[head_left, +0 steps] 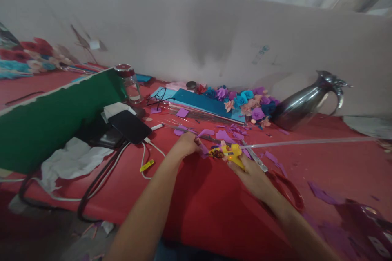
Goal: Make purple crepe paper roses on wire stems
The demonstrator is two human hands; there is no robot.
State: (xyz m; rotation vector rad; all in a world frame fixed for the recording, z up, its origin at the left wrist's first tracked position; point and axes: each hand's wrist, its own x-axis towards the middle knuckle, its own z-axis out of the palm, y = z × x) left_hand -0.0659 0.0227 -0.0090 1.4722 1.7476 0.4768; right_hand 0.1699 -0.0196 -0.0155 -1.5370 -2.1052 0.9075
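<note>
Yellow glue gun (235,151): sits in the grip of the right hand (249,173), above the red table (196,208), inward from the middle of the front edge. Points left, toward a purple paper piece (202,149); shows a small orange light. Pinched at that paper, fingertips closed: left hand (187,144), near the gun's front end but apart from the right. Cannot tell whether gun and paper touch. Beside the right wrist, toward the right edge: red-handled scissors (272,174). Beyond both hands: scattered purple scraps (225,135). Along the back edge: paper flowers (245,100), mostly purple, blue and peach, then a metal jug (301,104). Toward the left edge: black phone (131,125), green board (61,118).
</note>
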